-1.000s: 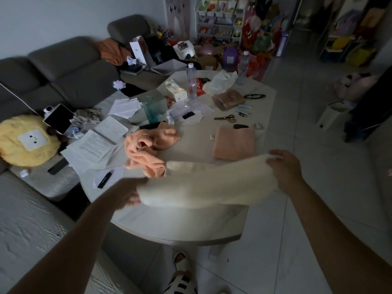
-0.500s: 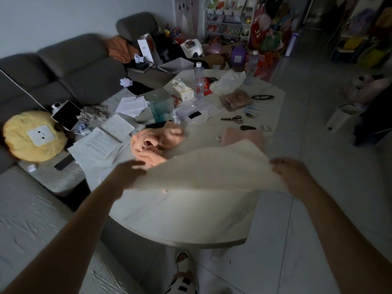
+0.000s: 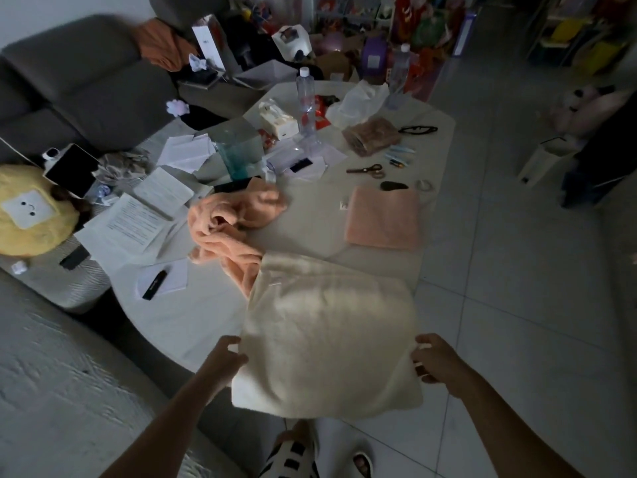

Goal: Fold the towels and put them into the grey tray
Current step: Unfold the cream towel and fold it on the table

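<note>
Cream towel [image 3: 327, 336]: spread over table [image 3: 193, 315] edge.
My left hand [image 3: 225, 357]: pinching its near-left corner.
My right hand [image 3: 436, 360]: pinching its near-right corner.

A cream towel [image 3: 327, 343] is lying spread across the near end of the tabletop [image 3: 193, 315], its near edge hanging over the rim, its far left corner overlapping a crumpled peach towel [image 3: 231, 229]. That peach towel is sitting bunched in loose, ropy folds near the middle of the tabletop. A second peach towel [image 3: 382, 219] is lying folded flat into a neat rectangle on the right side, well apart from the crumpled one. The grey tray cannot be made out.
</note>
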